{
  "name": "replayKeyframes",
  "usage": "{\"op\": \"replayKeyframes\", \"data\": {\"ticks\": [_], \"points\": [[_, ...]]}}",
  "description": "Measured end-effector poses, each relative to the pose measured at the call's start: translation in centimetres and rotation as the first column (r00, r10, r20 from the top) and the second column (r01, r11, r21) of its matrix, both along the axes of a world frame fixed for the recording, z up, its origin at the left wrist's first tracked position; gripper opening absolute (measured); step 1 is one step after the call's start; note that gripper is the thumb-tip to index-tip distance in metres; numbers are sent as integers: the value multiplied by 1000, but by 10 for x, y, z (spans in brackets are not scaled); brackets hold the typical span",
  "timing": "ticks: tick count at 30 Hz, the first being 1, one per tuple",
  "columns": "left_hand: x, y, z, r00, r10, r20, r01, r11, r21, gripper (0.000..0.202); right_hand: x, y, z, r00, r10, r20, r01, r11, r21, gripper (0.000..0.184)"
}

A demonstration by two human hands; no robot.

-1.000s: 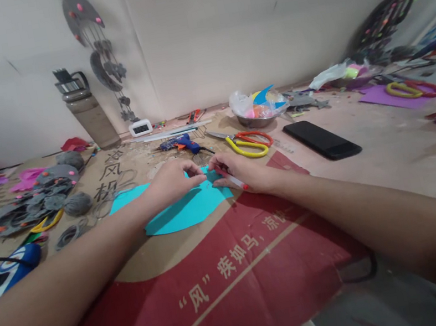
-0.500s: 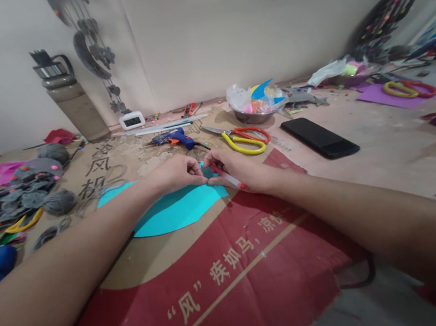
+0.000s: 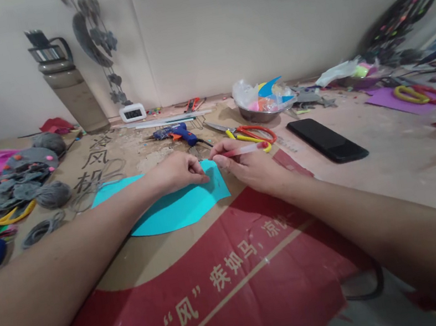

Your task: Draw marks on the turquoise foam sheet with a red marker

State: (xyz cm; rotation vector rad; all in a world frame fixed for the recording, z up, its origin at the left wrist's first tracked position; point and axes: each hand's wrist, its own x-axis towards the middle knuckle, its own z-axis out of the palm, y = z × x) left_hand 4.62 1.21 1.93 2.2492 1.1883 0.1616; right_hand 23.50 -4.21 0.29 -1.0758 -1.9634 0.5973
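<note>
A curved turquoise foam sheet lies on the brown and red cardboard in front of me. My left hand rests on the sheet with its fingers curled and pinched together near the sheet's right end. My right hand is closed on a red-capped clear pen, which lies sideways above that same end with its tip toward my left hand. The two hands are almost touching.
Yellow and orange scissors and a blue glue gun lie just behind my hands. A black phone is to the right, a steel bowl of scraps behind it. A water bottle stands by the wall; grey felt pieces lie left.
My right hand has turned the pen from pointing down at the sheet to lying sideways, and lifted a little off the sheet's right end. My left hand stays put.
</note>
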Motion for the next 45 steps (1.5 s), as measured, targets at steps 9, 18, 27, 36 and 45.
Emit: {"op": "replayKeyframes", "data": {"ticks": [9,18,27,36,45], "points": [[-2,0,2,1000,-3,-23,3,1000,17,25,4,8,-8,990,54,131,-34,988,-152,28],[-3,1,-1,1000,0,-18,0,1000,27,29,6,6,-4,979,63,192,-37,990,-134,28],[-2,-2,2,999,10,-31,-9,999,37,28,10,14,-14,983,92,160,-77,992,-97,28],[-2,-1,2,1000,5,-22,-4,999,41,20,9,16,-17,988,90,123,-74,989,-131,27],[0,-3,2,999,33,-4,-33,999,13,20,5,16,-13,999,-17,-35,12,992,-128,15]]}}
